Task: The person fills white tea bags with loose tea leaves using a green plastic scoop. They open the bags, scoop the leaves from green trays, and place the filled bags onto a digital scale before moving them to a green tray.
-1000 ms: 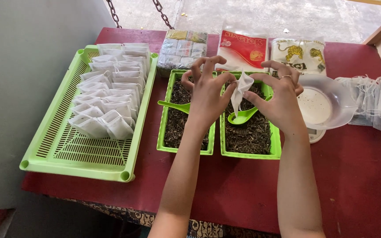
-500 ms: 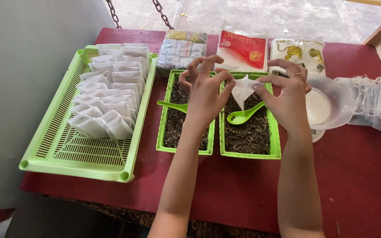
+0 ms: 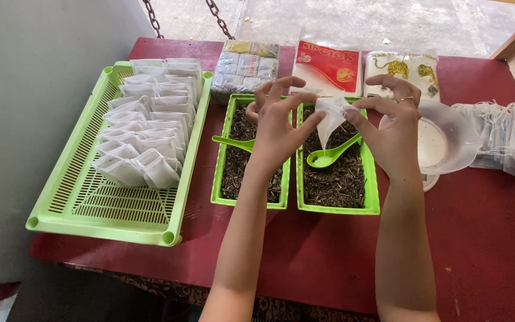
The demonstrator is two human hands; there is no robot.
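Both my hands pinch a small white mesh tea bag (image 3: 331, 118) by its top edge and hold it above the right green tray of dark loose tea (image 3: 339, 182). My left hand (image 3: 278, 128) grips the bag's left side, my right hand (image 3: 388, 122) its right side. A green spoon (image 3: 332, 155) lies in the right tray just under the bag. A second green spoon (image 3: 233, 143) rests in the left green tray of tea (image 3: 229, 173), partly behind my left hand.
A large green slotted tray (image 3: 99, 203) with several filled white bags (image 3: 144, 128) sits at left. Behind the tea trays lie three packets (image 3: 328, 65). A clear plastic bowl on a scale (image 3: 442, 143) and a pile of empty bags (image 3: 505, 140) are at right on the red table (image 3: 484, 238).
Both hands have lifted the white bag a little and pulled its top apart; the right hand shifted slightly up and toward the bag. The spoons and trays have not moved.
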